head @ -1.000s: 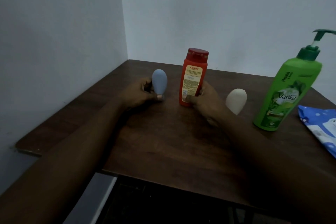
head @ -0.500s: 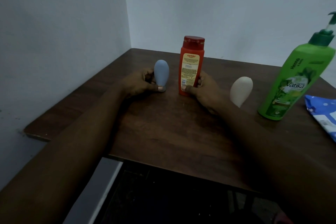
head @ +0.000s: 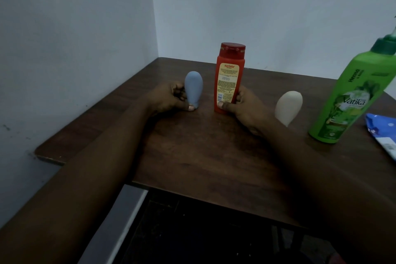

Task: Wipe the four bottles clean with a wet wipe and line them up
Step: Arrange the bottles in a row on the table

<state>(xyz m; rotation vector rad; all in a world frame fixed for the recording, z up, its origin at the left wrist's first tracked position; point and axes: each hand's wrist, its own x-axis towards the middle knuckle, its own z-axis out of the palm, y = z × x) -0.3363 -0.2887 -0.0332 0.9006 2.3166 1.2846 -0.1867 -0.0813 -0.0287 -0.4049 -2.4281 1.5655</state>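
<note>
The left hand (head: pixel 169 98) has thumb and fingers curled round the narrow foot of a small blue bottle (head: pixel 194 89), which stands upside down on its cap. The right hand (head: pixel 244 105) clamps the lower part of a taller red bottle (head: pixel 229 79), thumb across the front of the label and fingers behind. Both bottles stand upright on the dark wooden table (head: pixel 203 156), just beside each other near its middle. To the right, apart from the hands, a cream bottle (head: pixel 288 106) of the same bulb shape also stands on its cap. Further right is a tall green bottle (head: pixel 351 100) with a pump, its top cut off by the frame edge. A blue wipes pack (head: pixel 383 133) lies at the far right; no loose wipe is visible. The plastic bottles are probably light, smooth and somewhat squeezable. The two bulb-shaped ones look tippy on their small caps, so a low hold near the base seems safest. The red one looks steadier, and its flat sides suit a thumb-and-finger hold. The green one, likely the heaviest, is best taken round its body, not by the pump. Compared with a second ago, both hands hold the same bottles in the same way. The bottles stand in much the same places, and only the view has shifted, pushing the green bottle toward the right edge.
</note>
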